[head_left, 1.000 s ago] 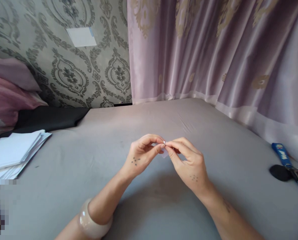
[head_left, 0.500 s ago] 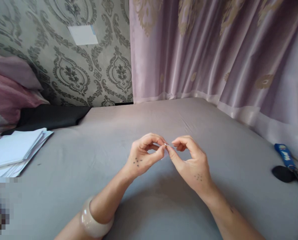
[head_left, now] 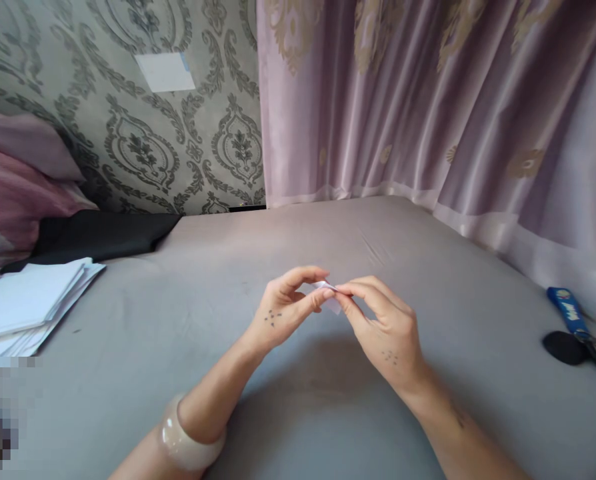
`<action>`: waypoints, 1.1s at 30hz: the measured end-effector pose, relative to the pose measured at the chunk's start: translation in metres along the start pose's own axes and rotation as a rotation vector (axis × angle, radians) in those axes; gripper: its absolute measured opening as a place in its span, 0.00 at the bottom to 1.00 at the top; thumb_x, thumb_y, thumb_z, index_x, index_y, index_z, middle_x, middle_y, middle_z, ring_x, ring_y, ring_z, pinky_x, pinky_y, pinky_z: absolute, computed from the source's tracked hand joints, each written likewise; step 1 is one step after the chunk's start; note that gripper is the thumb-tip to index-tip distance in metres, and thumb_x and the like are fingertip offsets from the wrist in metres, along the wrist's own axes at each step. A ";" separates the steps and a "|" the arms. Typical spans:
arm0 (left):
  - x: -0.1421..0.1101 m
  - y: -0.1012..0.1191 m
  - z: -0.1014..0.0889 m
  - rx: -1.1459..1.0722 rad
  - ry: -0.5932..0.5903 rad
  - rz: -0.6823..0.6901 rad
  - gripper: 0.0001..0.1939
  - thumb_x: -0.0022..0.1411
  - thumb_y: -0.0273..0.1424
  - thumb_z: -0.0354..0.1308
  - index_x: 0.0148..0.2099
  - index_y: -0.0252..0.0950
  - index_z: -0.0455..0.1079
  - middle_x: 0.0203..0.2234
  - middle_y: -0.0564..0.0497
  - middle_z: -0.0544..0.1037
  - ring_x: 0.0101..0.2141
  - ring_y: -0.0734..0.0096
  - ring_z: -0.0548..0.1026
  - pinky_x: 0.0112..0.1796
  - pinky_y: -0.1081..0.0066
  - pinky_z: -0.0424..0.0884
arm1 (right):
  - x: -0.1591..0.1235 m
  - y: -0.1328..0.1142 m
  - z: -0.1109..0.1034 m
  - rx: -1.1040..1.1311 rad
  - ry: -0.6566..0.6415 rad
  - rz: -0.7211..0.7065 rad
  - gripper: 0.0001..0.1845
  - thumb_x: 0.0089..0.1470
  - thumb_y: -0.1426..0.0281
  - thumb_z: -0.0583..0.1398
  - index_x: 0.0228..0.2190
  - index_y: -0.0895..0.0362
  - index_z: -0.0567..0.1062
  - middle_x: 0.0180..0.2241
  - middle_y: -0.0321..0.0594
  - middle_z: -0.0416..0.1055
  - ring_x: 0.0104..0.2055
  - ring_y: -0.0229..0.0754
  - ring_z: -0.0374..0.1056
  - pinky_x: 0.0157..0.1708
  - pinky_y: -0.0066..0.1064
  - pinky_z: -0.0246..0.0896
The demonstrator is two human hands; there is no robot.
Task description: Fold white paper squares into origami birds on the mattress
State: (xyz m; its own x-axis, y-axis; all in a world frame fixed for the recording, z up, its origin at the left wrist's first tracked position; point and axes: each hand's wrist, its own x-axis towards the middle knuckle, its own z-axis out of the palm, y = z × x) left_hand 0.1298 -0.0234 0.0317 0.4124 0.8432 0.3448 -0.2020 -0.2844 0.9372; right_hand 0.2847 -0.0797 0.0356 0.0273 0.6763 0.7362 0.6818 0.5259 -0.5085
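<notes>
A small piece of folded white paper (head_left: 333,306) is held up over the grey sheet, mostly covered by fingers. My left hand (head_left: 284,308) grips it from the left, its thumb lying along the near face and its index finger arched above. From the other side, the thumb and index finger of my right hand (head_left: 385,327) pinch the paper's edge. The fingertips of both hands almost meet there. How the paper is folded is too small to make out. A pale bangle (head_left: 191,437) circles my left forearm.
White sheets of paper (head_left: 33,300) lie stacked at the left, in front of a black cloth (head_left: 103,233). A blue strap (head_left: 568,310) with keys and a black round fob (head_left: 564,348) rests at the right. Purple curtains (head_left: 368,107) hang behind the grey-covered surface (head_left: 288,240).
My right index finger lifted off half a second ago and now pinches the paper again. My left index finger has risen from its thumb, so more of the white paper shows.
</notes>
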 end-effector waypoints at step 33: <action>0.000 -0.022 -0.032 0.014 -0.096 -0.651 0.13 0.56 0.36 0.58 0.29 0.29 0.73 0.20 0.48 0.75 0.21 0.76 0.70 0.25 0.75 0.62 | -0.018 0.032 0.041 0.618 -0.195 0.959 0.28 0.48 0.56 0.64 0.48 0.57 0.70 0.27 0.36 0.75 0.29 0.38 0.71 0.32 0.30 0.65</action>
State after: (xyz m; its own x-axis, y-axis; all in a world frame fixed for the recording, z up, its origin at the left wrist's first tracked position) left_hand 0.1055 -0.0024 0.0099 0.5242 0.8006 -0.2902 0.1271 0.2635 0.9563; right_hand 0.2762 -0.0538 -0.0121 0.1902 0.9739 -0.1240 -0.0334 -0.1198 -0.9922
